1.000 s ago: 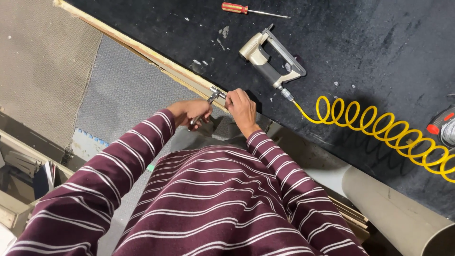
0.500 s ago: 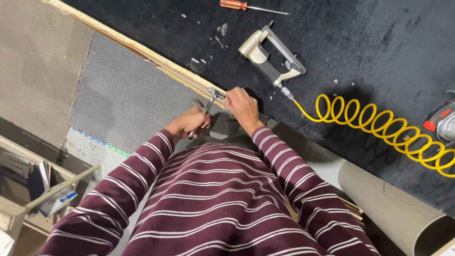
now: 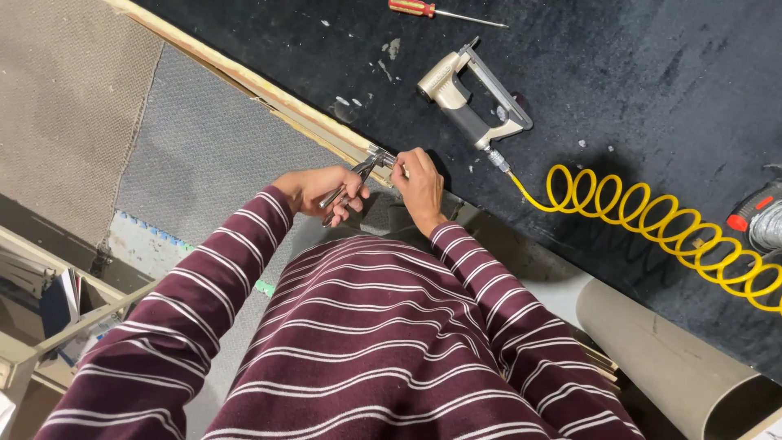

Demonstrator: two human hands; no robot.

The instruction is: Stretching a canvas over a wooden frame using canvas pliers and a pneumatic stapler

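One pliers (image 3: 358,175); one stapler (image 3: 472,98); one screwdriver (image 3: 444,11); one hose (image 3: 652,220)

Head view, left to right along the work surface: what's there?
Left hand holding pliers → right hand → pneumatic stapler → yellow coiled air hose → red and black tool at the right edge.

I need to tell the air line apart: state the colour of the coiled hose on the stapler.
Bright yellow: the coiled hose shows best in the head view, beside the pneumatic stapler.
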